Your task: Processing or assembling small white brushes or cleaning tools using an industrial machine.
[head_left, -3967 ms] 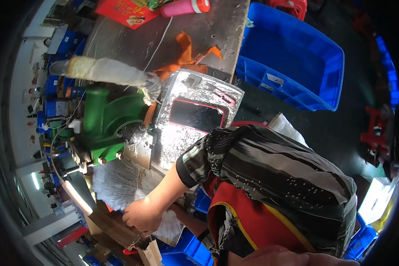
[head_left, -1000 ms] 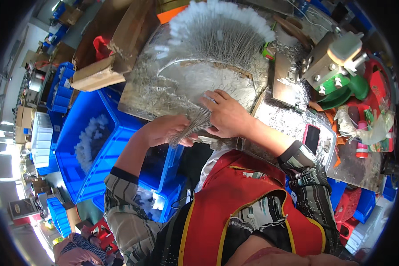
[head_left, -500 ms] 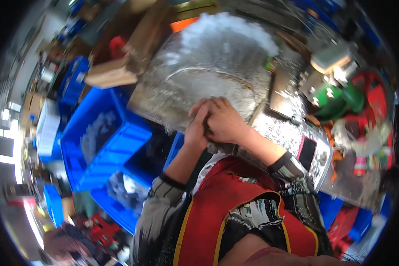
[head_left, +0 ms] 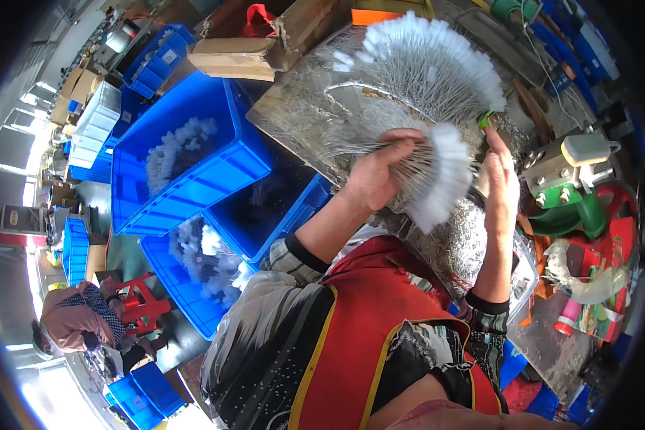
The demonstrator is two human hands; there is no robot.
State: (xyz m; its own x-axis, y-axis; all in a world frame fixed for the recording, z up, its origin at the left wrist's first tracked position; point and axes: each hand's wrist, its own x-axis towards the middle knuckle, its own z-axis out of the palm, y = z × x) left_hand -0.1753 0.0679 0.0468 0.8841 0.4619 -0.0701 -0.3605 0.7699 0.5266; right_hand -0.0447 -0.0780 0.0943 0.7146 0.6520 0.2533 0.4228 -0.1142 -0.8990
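My left hand [head_left: 383,172] is closed round the wire stems of a fanned bundle of white-tipped wire brushes [head_left: 441,175]. The bristle tips fan out toward my right hand. My right hand [head_left: 500,179] is raised beside the bundle, its fingers stretched out and apart from it. Its fingertips are right by a small green item [head_left: 486,120], too small to name; whether they touch cannot be seen. Beyond both hands a large fan of similar wire brushes [head_left: 430,64] lies on the worn worktable [head_left: 283,107], white tips facing away. Loose wire stems lie near my left hand.
Blue bins [head_left: 193,204] stand left of the table, some with white-tipped brushes. A cardboard box [head_left: 236,57] sits at the far left corner. To the right is a green and metal bench device [head_left: 573,179]. Another person [head_left: 86,315] is at lower left, by a red stool [head_left: 145,304].
My hands were together at the table's near edge; now they are apart. The left has come up with the brush bundle, and the right has reached toward the green item. The view has shifted.
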